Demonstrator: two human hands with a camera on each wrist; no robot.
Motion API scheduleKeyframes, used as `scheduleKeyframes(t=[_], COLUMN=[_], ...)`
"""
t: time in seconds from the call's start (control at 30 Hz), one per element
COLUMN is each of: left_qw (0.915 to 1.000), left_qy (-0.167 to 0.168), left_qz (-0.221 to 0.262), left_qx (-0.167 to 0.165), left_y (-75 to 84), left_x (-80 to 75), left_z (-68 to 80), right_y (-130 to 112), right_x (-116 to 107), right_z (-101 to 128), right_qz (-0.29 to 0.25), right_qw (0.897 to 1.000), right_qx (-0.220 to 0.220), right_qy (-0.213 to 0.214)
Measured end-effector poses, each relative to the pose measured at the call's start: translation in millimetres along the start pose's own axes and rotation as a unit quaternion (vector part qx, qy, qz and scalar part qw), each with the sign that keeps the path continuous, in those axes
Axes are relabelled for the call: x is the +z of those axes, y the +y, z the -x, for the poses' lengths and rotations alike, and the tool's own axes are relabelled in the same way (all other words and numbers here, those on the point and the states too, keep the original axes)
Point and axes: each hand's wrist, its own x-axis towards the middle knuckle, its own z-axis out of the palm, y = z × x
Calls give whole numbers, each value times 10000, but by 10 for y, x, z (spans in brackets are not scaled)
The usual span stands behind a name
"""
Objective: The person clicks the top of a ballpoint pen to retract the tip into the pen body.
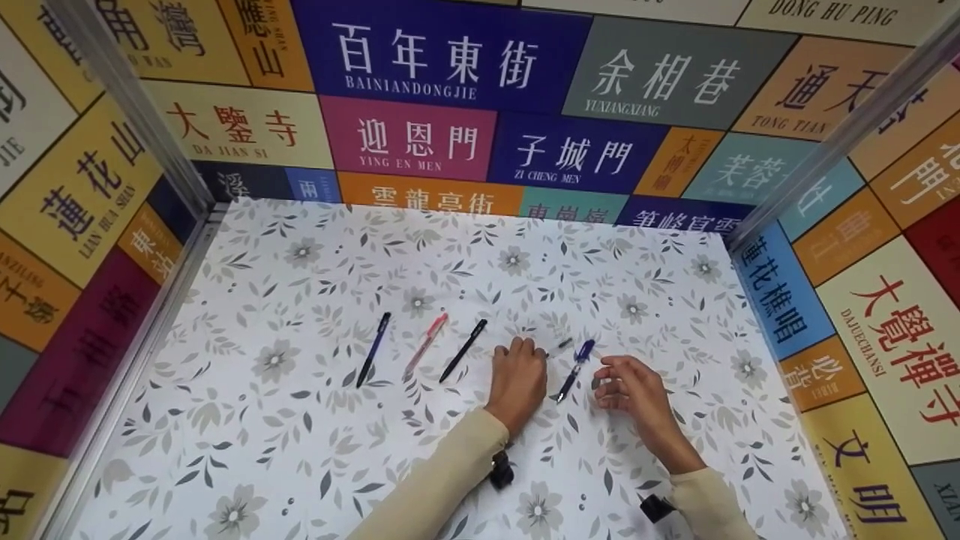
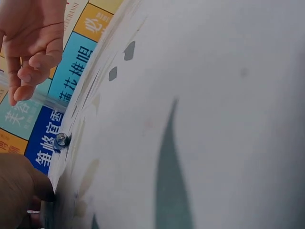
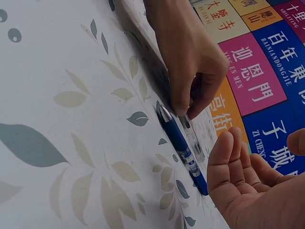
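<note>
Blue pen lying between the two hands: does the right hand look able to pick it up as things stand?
Probably yes. The blue pen lies bare on the floral tablecloth, right beside the right hand, whose fingers hold nothing; the left hand rests on its other side, not over it.

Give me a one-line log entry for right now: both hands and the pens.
left hand: fingertips on clear pen part | right hand: empty, beside blue pen | three pens lying to the left on floral table

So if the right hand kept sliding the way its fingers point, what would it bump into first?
Most likely the blue pen. The right hand lies open with its fingers aimed toward the left hand, and that pen lies between the two, just ahead of the fingertips. How high the hand sits above the table is unclear.
</note>
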Motion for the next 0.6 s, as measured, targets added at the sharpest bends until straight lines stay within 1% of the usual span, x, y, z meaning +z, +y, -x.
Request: scheduleKeyframes(t=[0.13,0.2,0.3,0.37,0.4,0.5,0.53,0.6], left_qw=[9999,9996,9975,9931,9897,9760,9697,9515], left_qy=[120,207,349,446,478,477,464,309], left_qz=[-4,126,568,1048,1314,2081,2345,2984], left_qx=[-78,-143,-215,-266,-291,-437,-499,-688], left_y=[-50,-93,-162,-201,-216,-258,-265,-279], left_x=[-39,-74,-128,-159,-170,-106,-64,-94], left_z=[22,42,80,103,115,146,157,169], right_y=[2,3,6,9,10,14,16,22], right_x=[4,6,9,13,15,25,29,35], right_z=[-3,-8,-13,-15,-14,-14,-12,-9], right_qz=[-33,-28,9,70,84,107,95,69], right_qw=[10000,10000,10000,10000,10000,9999,9999,10000], right_qx=[-41,-46,-23,-8,-3,18,28,41], right_qy=[7,17,31,23,15,-13,-16,-32])
